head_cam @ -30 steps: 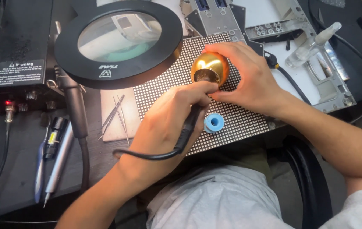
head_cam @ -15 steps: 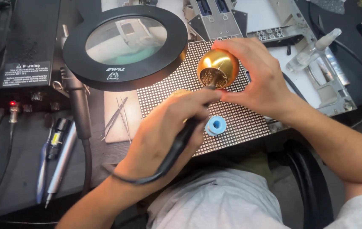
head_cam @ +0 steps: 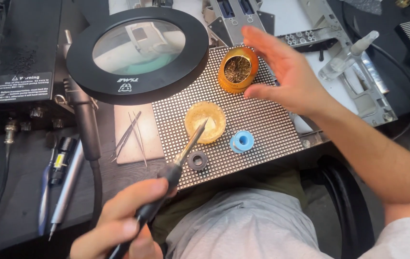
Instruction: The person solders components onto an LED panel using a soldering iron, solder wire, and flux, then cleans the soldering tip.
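- The bench [head_cam: 18, 192] was dark and crowded, and a dotted LED panel [head_cam: 262, 120] lay flat in the middle of it.
- A round magnifier lamp [head_cam: 138, 52] hung over the back left of the panel.
- Thin tweezers [head_cam: 128, 136] lay on a tan pad [head_cam: 135, 144] just left of the panel.
- Pens [head_cam: 58, 187] lay at the left edge, by a black box [head_cam: 18, 52].
- The left hand [head_cam: 118, 225] had its grip closed tight around a soldering iron [head_cam: 176, 163], whose tip pointed into a small yellow flux tub [head_cam: 205, 122] on the panel.
- The right hand [head_cam: 291, 72] had its grip spread wide, fingers apart, just beside a gold tip cleaner [head_cam: 237, 69] at the back of the panel; I could not tell if it touched.
- A blue ring [head_cam: 242, 142] and a dark ring [head_cam: 197, 160] sat on the panel near the front.
- A clear bottle [head_cam: 346, 57] lay at the back right.
- The left hand was cut off at the bottom edge, and the iron's tip was too small to see well.
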